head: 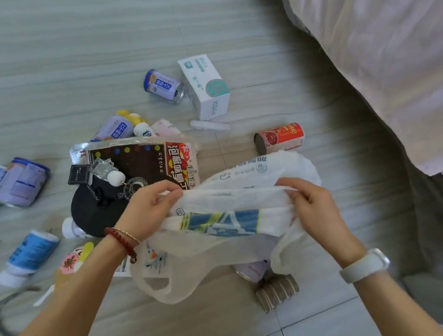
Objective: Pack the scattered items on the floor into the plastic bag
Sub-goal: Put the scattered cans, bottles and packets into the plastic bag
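Both hands hold the white plastic bag (233, 214) up above the tiled floor (65, 23), near the middle of the scene: the left hand (148, 209) pinches the bunched plastic at its left end between thumb and curled fingers, and the right hand (318, 210) grips the right end with its fingers curled over the film. The bag sags between them, its handle loops hanging down on the near side and covering part of a purple can (252, 269) and a ridged can (279, 289) that lie beneath it. Just left of the bag, partly behind the left hand, lies a dark snack packet (143, 161) with a small glass bottle (103, 170) on top of it and a black round object (95, 208) against its near edge. Farther off are a blue drink can (164, 86) on its side, touching a white box (204, 86), with a small white tube (209, 125) just near of the box and a red can (280, 137) lying to the right, close behind the bag's top. At the far left two purple cans (12, 184) lie side by side, and a blue-labelled bottle (29, 256) lies nearer. A pale bedsheet (395, 63) fills the far right corner.
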Demonstrator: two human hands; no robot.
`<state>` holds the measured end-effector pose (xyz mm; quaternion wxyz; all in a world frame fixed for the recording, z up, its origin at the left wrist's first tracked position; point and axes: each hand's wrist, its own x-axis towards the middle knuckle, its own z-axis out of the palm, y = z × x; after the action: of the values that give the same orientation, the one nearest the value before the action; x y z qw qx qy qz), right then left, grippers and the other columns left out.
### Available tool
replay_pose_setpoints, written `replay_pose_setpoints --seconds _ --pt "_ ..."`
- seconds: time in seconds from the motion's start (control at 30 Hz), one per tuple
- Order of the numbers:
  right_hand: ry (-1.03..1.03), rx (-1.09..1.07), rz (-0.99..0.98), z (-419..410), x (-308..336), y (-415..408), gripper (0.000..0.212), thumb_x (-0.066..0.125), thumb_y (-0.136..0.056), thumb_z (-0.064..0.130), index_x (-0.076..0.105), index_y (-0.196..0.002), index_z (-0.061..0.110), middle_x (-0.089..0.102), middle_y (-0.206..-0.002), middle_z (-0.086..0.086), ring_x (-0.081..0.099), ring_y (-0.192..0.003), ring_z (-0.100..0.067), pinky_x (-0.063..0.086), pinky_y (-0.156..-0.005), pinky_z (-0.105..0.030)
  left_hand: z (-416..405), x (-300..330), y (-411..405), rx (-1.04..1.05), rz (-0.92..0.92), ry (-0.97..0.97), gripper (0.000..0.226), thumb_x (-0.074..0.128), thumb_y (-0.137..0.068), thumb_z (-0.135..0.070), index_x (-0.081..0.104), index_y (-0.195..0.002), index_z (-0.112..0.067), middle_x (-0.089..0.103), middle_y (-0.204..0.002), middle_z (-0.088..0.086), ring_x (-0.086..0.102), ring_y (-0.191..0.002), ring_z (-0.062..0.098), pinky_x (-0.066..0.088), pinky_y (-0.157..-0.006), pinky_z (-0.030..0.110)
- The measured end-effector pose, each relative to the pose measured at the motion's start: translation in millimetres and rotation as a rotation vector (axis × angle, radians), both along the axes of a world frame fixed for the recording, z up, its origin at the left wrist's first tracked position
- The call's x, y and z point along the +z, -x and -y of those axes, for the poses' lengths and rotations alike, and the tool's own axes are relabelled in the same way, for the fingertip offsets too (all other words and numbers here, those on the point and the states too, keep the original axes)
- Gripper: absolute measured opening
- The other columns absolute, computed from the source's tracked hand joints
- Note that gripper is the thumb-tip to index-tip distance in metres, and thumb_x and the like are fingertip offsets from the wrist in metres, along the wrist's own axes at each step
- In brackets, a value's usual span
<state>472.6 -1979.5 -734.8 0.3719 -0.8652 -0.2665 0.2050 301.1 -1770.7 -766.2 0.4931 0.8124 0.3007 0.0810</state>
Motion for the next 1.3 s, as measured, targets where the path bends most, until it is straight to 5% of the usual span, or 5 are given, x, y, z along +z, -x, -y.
replay_pose_setpoints --seconds 0.3,0.57,0.8,0.97,1.3 --pt "0.379 0.637 0.591 2.9 -9.2 18.3 0.054 0.038 -0.079 0.058 0.034 -0.126 0.034 0.051 -0.106 -0.003 0.057 -0.062 -0.021 0.040 -0.044 -0.029 -31.4 16.9 4.9 0.121 -0.323 0.030 0.035 0.050 -0.090 -0.033 0.066 -0.076 -0.005 0.060 -0.069 0.010 0.052 -0.066 0.020 0.040 -0.062 0.027" --pt "0.138 0.338 0.558 -36.8 -2.9 -1.4 0.046 0.024 -0.085 0.036 0.060 -0.099 0.012 0.069 -0.088 -0.015 0.061 -0.081 -0.039 0.033 -0.058 -0.033 1.8 15.2 -3.1 0.081 0.061 -1.012 0.049 0.045 -0.085 -0.054 0.060 -0.115 -0.017 0.060 -0.117 0.011 0.043 -0.114 0.029 0.031 -0.098 0.050" --pt "0.114 0.257 0.419 -62.8 23.5 -5.4 0.023 0.040 -0.094 0.025 0.052 -0.108 0.011 0.059 -0.076 -0.003 0.057 -0.086 -0.037 0.032 -0.065 -0.034 -11.7 7.8 -5.0 -0.061 0.194 -0.537 0.029 0.039 -0.087 -0.035 0.058 -0.089 -0.013 0.062 -0.057 0.008 0.058 -0.046 0.020 0.042 -0.043 0.022" --pt "0.148 0.490 0.595 -89.7 42.7 3.1 0.037 0.031 -0.085 0.039 0.055 -0.099 0.015 0.058 -0.094 -0.009 0.051 -0.093 -0.029 0.037 -0.067 -0.033 -44.0 24.0 11.8 -0.006 0.254 -0.170 0.027 0.039 -0.085 -0.045 0.053 -0.081 -0.022 0.051 -0.058 -0.010 0.052 -0.053 0.004 0.038 -0.048 0.015" --pt "0.257 0.836 -0.036 -187.2 41.9 51.9 0.019 0.045 -0.094 0.016 0.056 -0.080 0.020 0.054 -0.079 0.008 0.050 -0.075 -0.001 0.035 -0.066 -0.004 -111.7 17.8 105.5 0.218 0.071 -0.319 0.049 0.029 -0.073 -0.061 0.053 -0.070 -0.018 0.049 -0.048 0.003 0.047 -0.051 0.016 0.038 -0.050 0.034"
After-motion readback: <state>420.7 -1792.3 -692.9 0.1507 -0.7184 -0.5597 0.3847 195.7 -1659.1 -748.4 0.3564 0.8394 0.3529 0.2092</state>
